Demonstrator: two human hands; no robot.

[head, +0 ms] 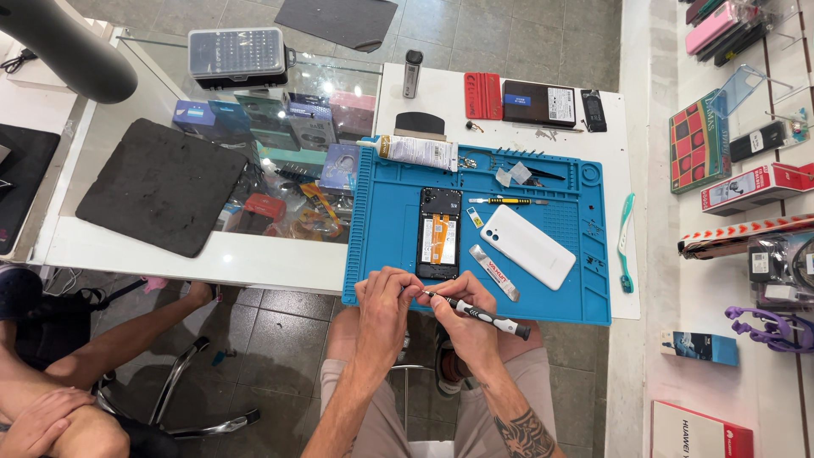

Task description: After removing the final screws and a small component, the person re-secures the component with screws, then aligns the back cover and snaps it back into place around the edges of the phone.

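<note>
- Screwdriver point(485, 315), black-handled, lay gripped in the right hand point(469, 326), its tip aimed at the left fingers.
- Left hand point(386, 307) was pinched shut at that tip; what it held was too small to tell.
- Both hands hovered over the blue mat's point(390, 254) near edge.
- An opened phone point(439, 232) lay just beyond them, a white back cover point(527, 247) beside it.

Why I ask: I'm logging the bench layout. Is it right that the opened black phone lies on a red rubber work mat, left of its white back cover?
Not quite: the head view shows the rubber work mat is blue, not red. The opened black phone does lie on it, left of the white back cover.
</note>
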